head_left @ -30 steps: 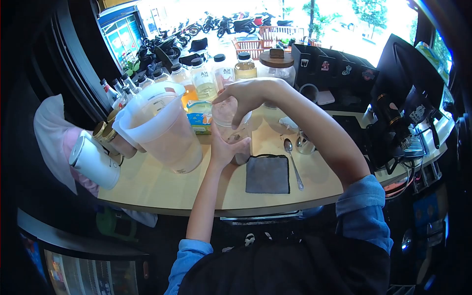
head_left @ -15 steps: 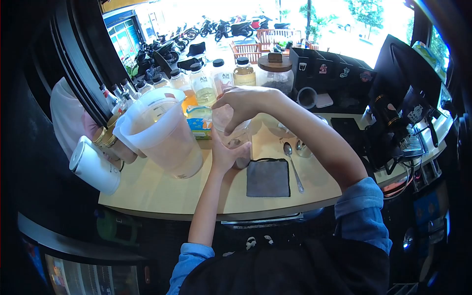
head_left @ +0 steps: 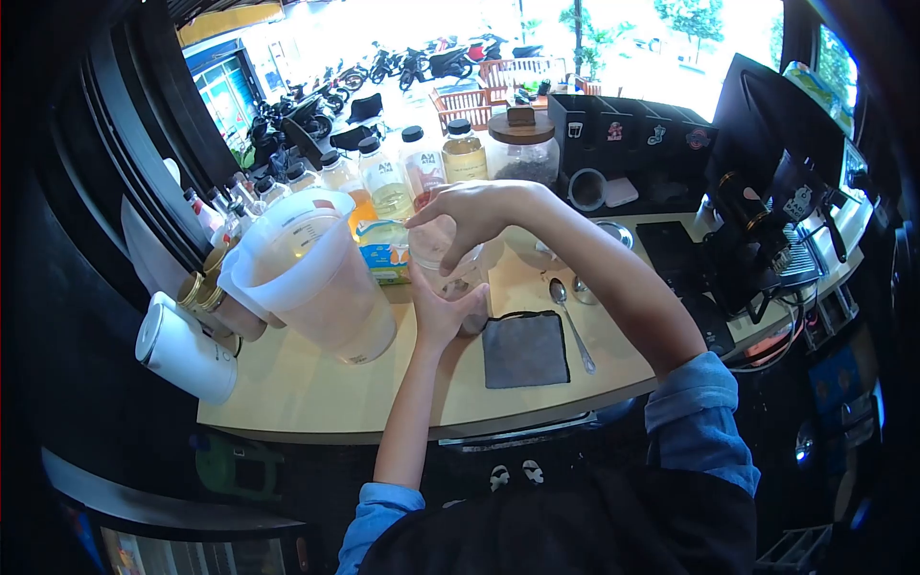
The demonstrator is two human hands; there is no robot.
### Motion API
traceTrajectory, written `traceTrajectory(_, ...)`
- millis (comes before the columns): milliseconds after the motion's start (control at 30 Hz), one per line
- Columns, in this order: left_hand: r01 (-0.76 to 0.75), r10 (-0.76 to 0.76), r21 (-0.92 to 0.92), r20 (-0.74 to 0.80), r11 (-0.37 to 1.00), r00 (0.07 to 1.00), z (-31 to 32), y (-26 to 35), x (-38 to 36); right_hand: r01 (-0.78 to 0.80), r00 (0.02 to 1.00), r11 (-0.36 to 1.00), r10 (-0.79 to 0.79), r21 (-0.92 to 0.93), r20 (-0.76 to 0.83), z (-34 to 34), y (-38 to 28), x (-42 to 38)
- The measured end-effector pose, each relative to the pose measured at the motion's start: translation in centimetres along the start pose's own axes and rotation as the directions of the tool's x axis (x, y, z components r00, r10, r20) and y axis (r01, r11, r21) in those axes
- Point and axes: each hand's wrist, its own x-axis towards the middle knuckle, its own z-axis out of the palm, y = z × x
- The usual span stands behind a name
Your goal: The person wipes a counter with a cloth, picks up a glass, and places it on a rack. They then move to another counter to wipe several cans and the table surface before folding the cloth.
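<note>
A clear jar (head_left: 455,283) stands on the counter, with some dark contents showing low inside. My left hand (head_left: 441,311) is wrapped round its near side, thumb pointing right. Over the top, my right hand (head_left: 474,213) curls its fingers round the jar's clear round lid (head_left: 433,241). Left of the jar rises a large translucent pitcher (head_left: 321,283). A blue and yellow packet (head_left: 385,259) sits between pitcher and jar. Just right of the jar's base lie a grey cloth (head_left: 525,353) and a metal spoon (head_left: 573,326).
Several bottles with black caps (head_left: 388,182) line the back edge beside a wooden-lidded jar (head_left: 524,153). A black organizer (head_left: 632,139) and a coffee machine (head_left: 767,220) occupy the right. At far left leans a white kettle (head_left: 187,347). The counter's front edge (head_left: 316,436) curves near my body.
The camera view has shifted slightly, moving the background left. Both hands keep their hold on the jar and lid, with little visible movement.
</note>
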Motion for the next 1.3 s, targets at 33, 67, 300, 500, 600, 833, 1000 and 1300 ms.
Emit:
traceTrajectory(33, 0.033, -0.032, -0.033, 0.002, 0.999, 0.999, 0.1, 0.2, 0.0, -0.102, 0.994, 0.994, 0.100, 0.043, 0.045, -0.3, -0.4, -0.3)
traceTrajectory(67, 0.066, -0.066, -0.067, 0.004, 0.996, 0.998, 0.3, 0.3, 0.0, -0.110, 0.993, 0.993, 0.108, 0.042, 0.046, -0.1, -1.1, -0.5)
traceTrajectory(300, 0.023, -0.021, 0.058, -0.034, 0.998, 0.999, 0.1, 0.8, -0.4, -0.350, 0.922, 0.912, 0.296, -0.212, -0.250, 2.4, -4.9, -0.4)
traceTrajectory(500, 0.016, -0.006, 0.070, -0.137, 0.997, 0.991, 0.8, -0.1, -0.7, -0.322, 0.788, 0.946, 0.245, -0.038, -0.565, 6.5, -4.4, -2.3)
traceTrajectory(600, -0.025, 0.022, -0.025, -0.093, 0.999, 0.995, 0.6, 0.4, -0.3, -0.135, 0.733, 0.991, 0.116, 0.024, -0.670, 7.3, -3.7, -3.6)
traceTrajectory(833, -0.052, 0.073, 0.136, -0.157, 0.989, 0.985, 4.1, 0.4, 2.8, -0.087, 0.703, 0.989, 0.147, 0.122, -0.695, 5.8, -4.0, -15.1)
traceTrajectory(1000, -0.056, 0.095, 0.218, -0.173, 0.974, 0.980, 6.7, -1.5, 5.8, -0.067, 0.419, 0.802, 0.562, 0.594, -0.713, 7.3, 1.8, -23.4)
traceTrajectory(1300, 0.059, -0.013, 0.323, -0.143, 0.944, 0.990, 7.6, -2.7, 5.6, -0.172, 0.444, 0.509, 0.805, 0.844, -0.395, 17.0, 7.2, -26.0)
